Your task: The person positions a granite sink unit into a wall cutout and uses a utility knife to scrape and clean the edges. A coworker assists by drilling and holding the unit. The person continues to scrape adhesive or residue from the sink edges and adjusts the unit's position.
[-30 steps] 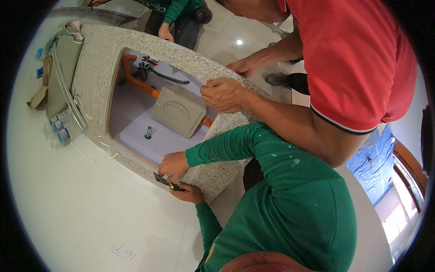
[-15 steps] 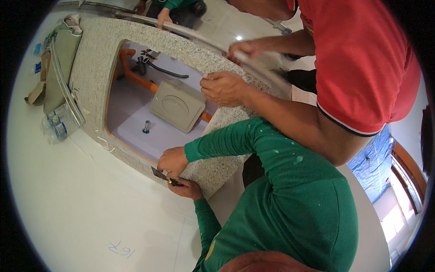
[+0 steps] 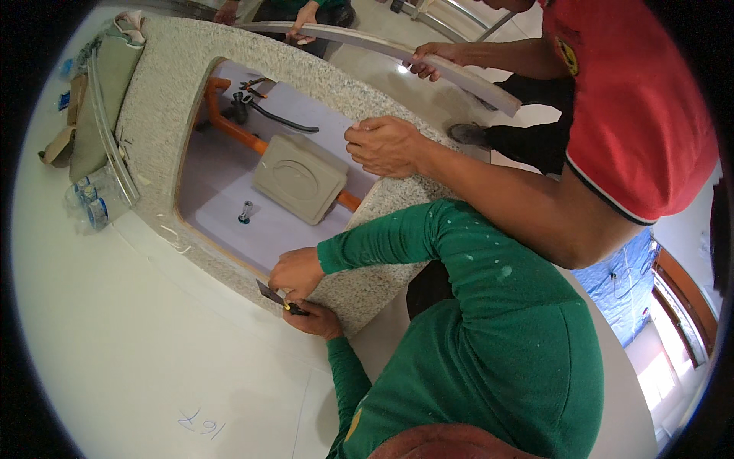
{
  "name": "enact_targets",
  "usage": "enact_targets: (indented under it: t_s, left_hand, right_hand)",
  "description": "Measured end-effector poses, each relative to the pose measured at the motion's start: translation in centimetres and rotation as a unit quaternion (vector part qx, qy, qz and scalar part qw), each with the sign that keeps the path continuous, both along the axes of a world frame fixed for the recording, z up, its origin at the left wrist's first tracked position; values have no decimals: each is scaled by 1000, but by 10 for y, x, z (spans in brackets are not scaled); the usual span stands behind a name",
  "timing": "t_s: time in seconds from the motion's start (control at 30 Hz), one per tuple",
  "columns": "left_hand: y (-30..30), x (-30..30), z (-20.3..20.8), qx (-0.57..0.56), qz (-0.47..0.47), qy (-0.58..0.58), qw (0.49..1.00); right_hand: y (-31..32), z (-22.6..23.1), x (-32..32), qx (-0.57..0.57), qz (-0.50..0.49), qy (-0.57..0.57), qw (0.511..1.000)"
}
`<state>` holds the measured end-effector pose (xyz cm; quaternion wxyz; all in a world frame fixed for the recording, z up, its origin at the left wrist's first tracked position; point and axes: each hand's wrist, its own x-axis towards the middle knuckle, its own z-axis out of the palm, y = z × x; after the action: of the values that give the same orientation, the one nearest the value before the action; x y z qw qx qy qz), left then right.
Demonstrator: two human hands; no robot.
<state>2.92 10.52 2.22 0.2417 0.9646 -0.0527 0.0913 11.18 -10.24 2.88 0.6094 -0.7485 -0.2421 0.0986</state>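
Observation:
A putty knife with a dark flat blade and a black-and-yellow handle lies in my left hand, whose fingers wrap the handle. My right hand rests on the stone rim just above the blade, its fingers bent and pressed together; what sits between them is hidden. Both hands are at the wall-side edge of a speckled granite countertop with a large cutout. Inside the cutout are a grey lidded box, an orange pipe, a black hose and a small metal valve.
A person in a red shirt leans in from the right, one hand on the counter, the other on a long curved strip. Another person's hand grips its far part. Plastic bottles and folded cardboard lie left.
The red-shirted person has shifted right, and the curved strip has moved outward from the counter edge. My hands and the putty knife stay almost still.

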Motion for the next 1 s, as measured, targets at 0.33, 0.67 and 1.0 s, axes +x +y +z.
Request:
enact_targets:
  t_s: [0.33,0.67,1.0]
  left_hand:
    - [9,0,-5,-2,-6,-10,1000]
    - [25,2,-18,50,-33,-53,997]
    - [33,2,-21,73,-25,-44,996]
  right_hand:
    - [6,-4,1,-10,14,-15,1000]
    - [14,-11,0,-27,12,-16,999]
    - [10,-6,2,-31,16,-11,999]
